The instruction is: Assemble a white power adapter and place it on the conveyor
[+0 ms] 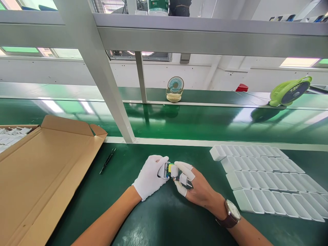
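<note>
Grips a small white plastic casing [162, 171] in the white-gloved left hand [150, 177], with thumb and fingers closed on the side away from the circuitry. Exposes, toward the right, a small green circuit board [168, 168] with a yellow patch and a white block [174, 171] beside it. Reaches in from the other side with the right hand [202, 188], bare except for white finger covers, and closes on a slim dark-grey and white piece [186, 181]. Cannot tell what exactly lies pinched at those covered fingertips, nor whether the piece joins the board.

Sits just above the dark green tabletop [159, 218], between both hands, well apart from the white compartment trays [271, 184] on the right and nearer to the thin black pen [108, 160] and the open brown cardboard box [51, 171] on the left.

Could slip inside the smooth glove, judging by so small a casing and so narrow a hold. Might strain or crack the board if pushed sideways by the right fingers, or bend something delicate if squeezed too hard. Could also go askew if seated at an angle, with the view of the contact partly blocked by fingertips.
</note>
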The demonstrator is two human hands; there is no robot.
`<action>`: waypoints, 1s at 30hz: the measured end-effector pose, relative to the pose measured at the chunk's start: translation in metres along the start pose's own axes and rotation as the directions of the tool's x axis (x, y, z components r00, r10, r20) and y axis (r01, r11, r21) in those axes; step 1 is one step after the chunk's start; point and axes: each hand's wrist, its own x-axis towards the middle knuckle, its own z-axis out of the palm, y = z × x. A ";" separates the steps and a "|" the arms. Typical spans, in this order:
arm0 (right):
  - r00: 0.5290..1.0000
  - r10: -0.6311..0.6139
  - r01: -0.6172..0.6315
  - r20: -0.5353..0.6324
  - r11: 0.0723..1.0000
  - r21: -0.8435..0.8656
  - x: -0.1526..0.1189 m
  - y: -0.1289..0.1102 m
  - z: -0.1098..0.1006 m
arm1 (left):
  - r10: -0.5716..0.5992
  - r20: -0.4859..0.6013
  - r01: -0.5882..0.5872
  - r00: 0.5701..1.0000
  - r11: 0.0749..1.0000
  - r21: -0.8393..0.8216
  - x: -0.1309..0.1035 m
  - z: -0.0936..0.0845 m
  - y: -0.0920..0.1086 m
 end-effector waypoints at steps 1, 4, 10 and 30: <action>1.000 0.014 -0.014 0.012 1.000 -0.001 0.000 0.000 0.000 | 0.004 0.003 -0.004 1.000 1.000 0.010 0.000 0.000 0.000; 0.999 0.024 -0.024 0.029 1.000 -0.003 0.002 -0.003 -0.003 | 0.005 0.016 -0.005 1.000 0.999 0.040 0.001 0.000 0.001; 0.997 0.035 -0.035 0.063 0.999 -0.009 0.008 -0.010 -0.006 | 0.035 0.027 -0.036 0.999 0.998 0.058 0.002 0.000 0.001; 0.997 0.010 -0.008 0.080 1.000 -0.025 0.001 -0.002 0.000 | 0.039 0.021 -0.040 0.999 0.997 0.059 0.004 -0.003 0.004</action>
